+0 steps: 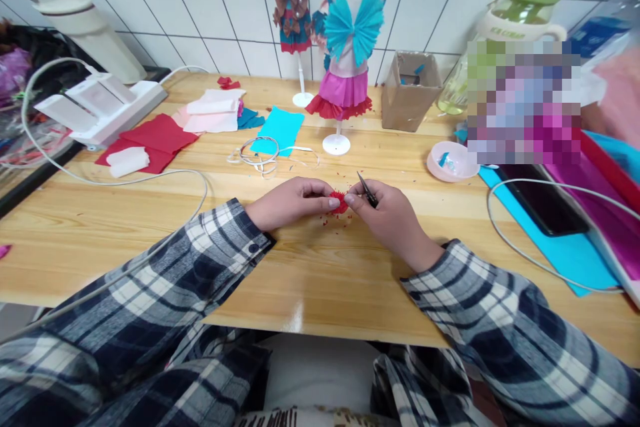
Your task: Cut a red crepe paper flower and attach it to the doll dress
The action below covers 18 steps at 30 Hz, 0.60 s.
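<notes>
Head view: left hand [303, 203] pinches a red puff [339, 201]; right hand [395, 217] touches it, holding a dark tool [369, 191]. Spikes [341, 211] look made; what's left is unclear.

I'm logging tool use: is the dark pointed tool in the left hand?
No, the right hand holds the tool; the left hand pinches the red piece.

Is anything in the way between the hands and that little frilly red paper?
No, nothing visible. The left hand and right hand both reach the red paper. The right hand also holds a small pointed tool, but its tip points toward the table's far side, not between hand and paper.
</notes>
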{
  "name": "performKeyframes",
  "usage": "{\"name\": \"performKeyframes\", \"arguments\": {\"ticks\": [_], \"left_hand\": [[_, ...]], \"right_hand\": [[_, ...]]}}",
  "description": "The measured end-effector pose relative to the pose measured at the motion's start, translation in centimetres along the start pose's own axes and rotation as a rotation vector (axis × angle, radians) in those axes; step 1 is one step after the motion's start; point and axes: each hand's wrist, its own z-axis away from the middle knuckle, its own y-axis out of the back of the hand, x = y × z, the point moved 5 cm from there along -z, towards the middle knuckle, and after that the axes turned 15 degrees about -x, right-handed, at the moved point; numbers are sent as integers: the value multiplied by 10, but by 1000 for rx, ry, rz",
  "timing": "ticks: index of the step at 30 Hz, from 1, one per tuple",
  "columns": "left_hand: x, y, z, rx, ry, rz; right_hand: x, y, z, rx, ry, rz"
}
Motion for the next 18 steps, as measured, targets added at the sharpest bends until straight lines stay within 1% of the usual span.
{"name": "performKeyframes", "arguments": {"ticks": [2,5,8,10,12,18], "left_hand": [[-5,2,0,51,10,62],[-13,4,-2,114,-15,266],[-16,8,-3,193,-85,475],[-16,10,-3,238,-128,573],[-16,11,-3,255,-143,632],[-17,11,-3,248,-143,645]], "right_hand": [[-1,0,1,0,-1,-24],[1,-2,3,-16,-14,-212],[6,-13,5,-121,-66,-389],[8,-22,5,-221,-83,-402],[8,-29,6,-287,-68,-385],[2,-34,7,-338,9,-310]]}}
